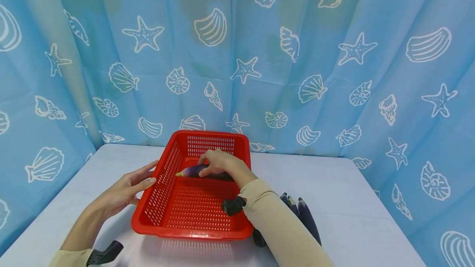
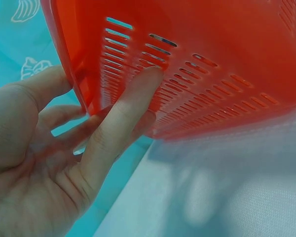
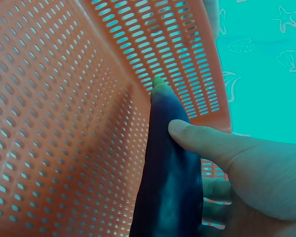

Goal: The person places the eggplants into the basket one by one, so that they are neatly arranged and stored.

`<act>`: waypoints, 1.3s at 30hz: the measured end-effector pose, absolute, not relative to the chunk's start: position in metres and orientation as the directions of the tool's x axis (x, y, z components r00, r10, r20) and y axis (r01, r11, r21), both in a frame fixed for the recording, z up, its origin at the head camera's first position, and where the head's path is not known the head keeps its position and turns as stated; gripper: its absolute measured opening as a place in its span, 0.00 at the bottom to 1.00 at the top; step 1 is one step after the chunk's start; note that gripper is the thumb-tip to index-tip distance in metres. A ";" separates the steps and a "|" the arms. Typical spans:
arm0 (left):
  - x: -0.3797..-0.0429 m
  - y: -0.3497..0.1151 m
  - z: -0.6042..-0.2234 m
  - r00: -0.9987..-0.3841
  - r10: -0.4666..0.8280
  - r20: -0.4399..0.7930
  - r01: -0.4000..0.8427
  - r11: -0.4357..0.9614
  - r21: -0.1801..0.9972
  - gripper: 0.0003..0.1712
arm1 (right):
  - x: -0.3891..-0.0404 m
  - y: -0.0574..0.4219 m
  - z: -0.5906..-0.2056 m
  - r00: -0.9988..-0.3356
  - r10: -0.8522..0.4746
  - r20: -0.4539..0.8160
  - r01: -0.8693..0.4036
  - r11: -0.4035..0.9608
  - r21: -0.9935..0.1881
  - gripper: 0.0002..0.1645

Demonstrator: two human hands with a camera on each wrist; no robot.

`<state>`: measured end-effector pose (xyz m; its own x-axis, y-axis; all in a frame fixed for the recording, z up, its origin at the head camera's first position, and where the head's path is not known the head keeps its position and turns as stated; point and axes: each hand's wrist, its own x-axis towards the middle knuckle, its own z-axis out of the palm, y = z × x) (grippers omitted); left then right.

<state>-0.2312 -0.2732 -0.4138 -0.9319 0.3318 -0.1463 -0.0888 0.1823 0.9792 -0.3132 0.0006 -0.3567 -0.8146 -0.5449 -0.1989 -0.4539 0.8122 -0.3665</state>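
Observation:
My right hand (image 1: 217, 163) reaches into a red plastic basket (image 1: 193, 234) and grips a dark purple eggplant (image 1: 193, 171) from above. The eggplant lies crosswise in the basket, its pale green stem end pointing left. In the right wrist view, my thumb presses one side of the eggplant (image 3: 167, 163) while the other fingers are partly hidden behind it. At the basket's left side my left hand (image 1: 128, 186) holds the rim. The left wrist view has a finger against the outside of the slotted wall (image 2: 212, 74).
Several more dark eggplants (image 1: 309, 219) lie on the white table (image 1: 345, 201) to the right of the basket, partly hidden by my right sleeve (image 1: 285, 226). A blue curtain (image 1: 237, 110) with white shell and starfish prints hangs behind the table.

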 end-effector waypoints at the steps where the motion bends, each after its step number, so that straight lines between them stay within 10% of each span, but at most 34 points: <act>1: -0.231 -0.273 -0.414 -0.933 0.329 -0.147 -0.090 0.184 0.979 0.37 | -0.313 0.000 -0.358 -0.814 -0.544 -0.201 -0.454 0.814 -0.363 0.23; 39: -0.231 -0.272 -0.413 -0.930 0.333 -0.157 -0.102 0.177 0.979 0.36 | -0.314 0.005 -0.368 -0.856 -0.445 -0.262 -0.365 0.880 -0.304 0.24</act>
<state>-0.2308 -0.2720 -0.4127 -0.9300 0.3325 -0.1568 -0.1017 0.1771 0.9789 -0.3140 0.0053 -0.3682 -0.8562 -0.4452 -0.2622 -0.3646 0.8801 -0.3039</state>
